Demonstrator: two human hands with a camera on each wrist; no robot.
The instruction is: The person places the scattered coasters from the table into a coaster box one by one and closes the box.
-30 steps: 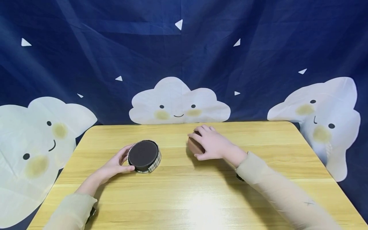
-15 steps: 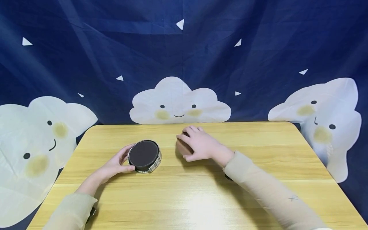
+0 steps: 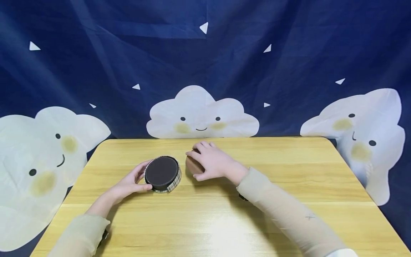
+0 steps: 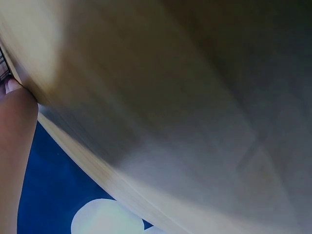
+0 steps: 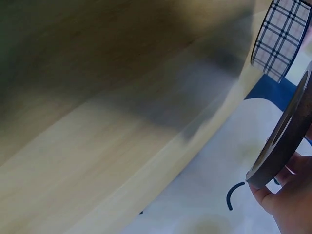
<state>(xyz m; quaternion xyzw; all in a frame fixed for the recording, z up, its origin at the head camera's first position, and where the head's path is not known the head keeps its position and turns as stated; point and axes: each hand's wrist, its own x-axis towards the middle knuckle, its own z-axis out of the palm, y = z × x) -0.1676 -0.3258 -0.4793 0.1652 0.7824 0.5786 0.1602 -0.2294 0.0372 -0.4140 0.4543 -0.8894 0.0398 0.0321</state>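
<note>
My left hand (image 3: 131, 181) holds a round plaid-sided box (image 3: 174, 183) at its left side, thumb in front and fingers behind. A dark stitched round top (image 3: 161, 173) fills the box, which stands on the table. To its right, my right hand (image 3: 213, 162) grips a round brown disc (image 3: 194, 165), tilted on edge and facing the box. In the right wrist view the disc (image 5: 285, 144) shows a thick rim and a grooved face, with the plaid box (image 5: 282, 39) beyond. The left wrist view catches only a sliver of the box (image 4: 4, 68).
Under both hands lies a pale wooden table (image 3: 179, 221) with rounded back corners. Behind it hangs a dark blue cloth (image 3: 160, 60) printed with smiling white clouds (image 3: 202, 107). A small gap separates the disc from the box.
My right hand has moved left with the brown disc, closing most of the distance to the plaid box. The left hand and the box have stayed in place.
</note>
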